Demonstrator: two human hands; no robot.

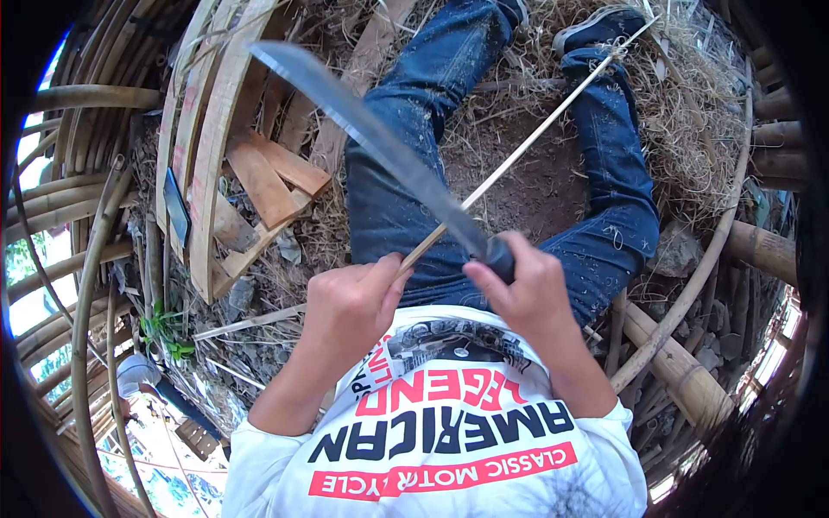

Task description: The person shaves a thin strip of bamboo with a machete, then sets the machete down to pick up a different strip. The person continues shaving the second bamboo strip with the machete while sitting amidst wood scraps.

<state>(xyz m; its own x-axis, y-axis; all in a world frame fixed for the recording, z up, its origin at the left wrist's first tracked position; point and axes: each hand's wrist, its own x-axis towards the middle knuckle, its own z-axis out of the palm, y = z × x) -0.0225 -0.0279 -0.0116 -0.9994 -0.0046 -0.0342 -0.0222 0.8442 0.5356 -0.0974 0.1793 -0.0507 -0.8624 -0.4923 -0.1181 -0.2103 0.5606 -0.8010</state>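
Keep right hand (528, 289) clenched on big knife (380, 142), left hand (350, 306) pinched on thin bamboo strip (535, 138) running far-right over the lap, shaving lightly, blade angled away from fingers.

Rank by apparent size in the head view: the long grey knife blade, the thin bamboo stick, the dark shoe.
1. Thin bamboo stick, longest.
2. Long grey knife blade, shorter but wider; nearer the camera, so unsure.
3. Dark shoe, smallest.

An outdoor bamboo workshop: bamboo poles (691, 380), split slats (211, 147), straw-strewn dirt ground (535, 181).
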